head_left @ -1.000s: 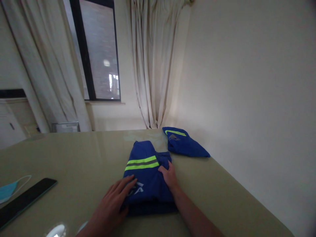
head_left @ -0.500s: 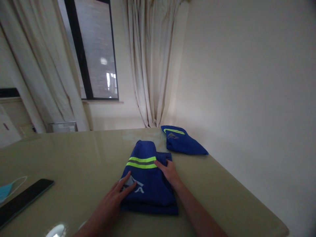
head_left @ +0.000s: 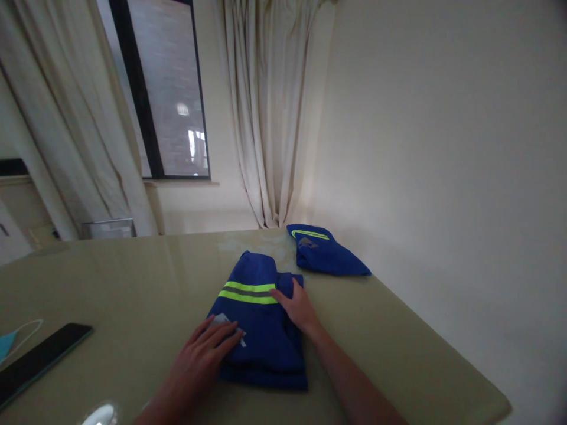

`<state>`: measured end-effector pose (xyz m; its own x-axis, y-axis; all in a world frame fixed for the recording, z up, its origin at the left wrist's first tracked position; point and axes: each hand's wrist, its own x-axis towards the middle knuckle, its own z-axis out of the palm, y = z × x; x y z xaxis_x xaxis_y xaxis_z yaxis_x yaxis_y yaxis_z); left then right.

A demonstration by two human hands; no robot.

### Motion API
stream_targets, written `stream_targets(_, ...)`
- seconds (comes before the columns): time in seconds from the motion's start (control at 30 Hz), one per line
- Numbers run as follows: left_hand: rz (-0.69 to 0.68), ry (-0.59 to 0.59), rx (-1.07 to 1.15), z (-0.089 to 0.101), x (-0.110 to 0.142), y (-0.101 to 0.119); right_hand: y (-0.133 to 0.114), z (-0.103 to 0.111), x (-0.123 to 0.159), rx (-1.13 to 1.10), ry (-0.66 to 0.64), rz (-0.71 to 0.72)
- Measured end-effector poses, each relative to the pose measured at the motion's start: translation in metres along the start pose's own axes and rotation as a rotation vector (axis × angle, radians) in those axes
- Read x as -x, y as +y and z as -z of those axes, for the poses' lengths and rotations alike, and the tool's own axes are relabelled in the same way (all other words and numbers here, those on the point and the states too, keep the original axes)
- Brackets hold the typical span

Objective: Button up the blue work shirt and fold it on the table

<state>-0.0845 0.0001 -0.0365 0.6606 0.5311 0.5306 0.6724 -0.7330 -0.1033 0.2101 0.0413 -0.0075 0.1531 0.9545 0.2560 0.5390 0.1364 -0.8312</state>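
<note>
A folded dark blue garment [head_left: 266, 348] lies on the table, with two bright yellow-green stripes around a grey band and a pale print. My left hand [head_left: 206, 348] rests flat on its left side, fingers stretched over part of the print. At the garment's right edge is my right hand [head_left: 296, 307], its thumb reaching onto the stripes. Its index finger points forward against a smaller folded part; thumb and index are spread apart, and the other fingers are mostly hidden. Farther back lies a second folded blue garment [head_left: 330, 254] with similar stripes.
The glossy greenish table [head_left: 146, 295] meets a pale wall [head_left: 443, 177] on the right. At left lie a black phone-like slab [head_left: 44, 360] and a blue face mask [head_left: 6, 344]. Behind stand a curtain [head_left: 270, 118] and a dark-framed window [head_left: 170, 88].
The near garment's lower part has shifted slightly left and its hem lies differently. My left hand has slid left and covers more of the print. My right hand has moved a little left.
</note>
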Motion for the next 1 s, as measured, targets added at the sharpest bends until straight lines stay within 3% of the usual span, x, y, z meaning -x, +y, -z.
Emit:
stream_targets(0.17, -0.035, 0.01, 0.156, 0.003, -0.006, 0.003, 0.0, -0.009, 0.006, -0.022, -0.138, 0.247)
stream_targets(0.27, 0.055, 0.017, 0.23, 0.005, -0.001, -0.001, -0.001, -0.003, 0.007, -0.169, 0.005, 0.31)
stream_targets(0.33, 0.225, 0.027, 0.268, 0.005, 0.003, -0.002, 0.001, 0.002, 0.006, -0.227, 0.124, 0.262)
stream_targets(0.43, 0.428, 0.025, 0.337, 0.002, 0.007, -0.001, 0.01, 0.004, 0.002, -0.245, 0.165, 0.125)
stream_targets(0.6, 0.417, -0.103, 0.479, -0.004, 0.007, -0.002, 0.013, -0.001, 0.001, -0.181, 0.199, 0.029)
stream_targets(0.8, 0.48, -0.084, 0.385, -0.002, 0.007, -0.012, -0.009, 0.004, 0.017, -0.134, 0.171, 0.269)
stream_targets(0.93, 0.552, -0.012, 0.293, 0.001, 0.008, -0.024, -0.013, 0.005, 0.021, -0.096, 0.107, 0.226)
stream_targets(1.0, 0.481, 0.032, 0.167, 0.005, 0.007, -0.027, -0.013, 0.004, 0.02, -0.105, 0.078, 0.202)
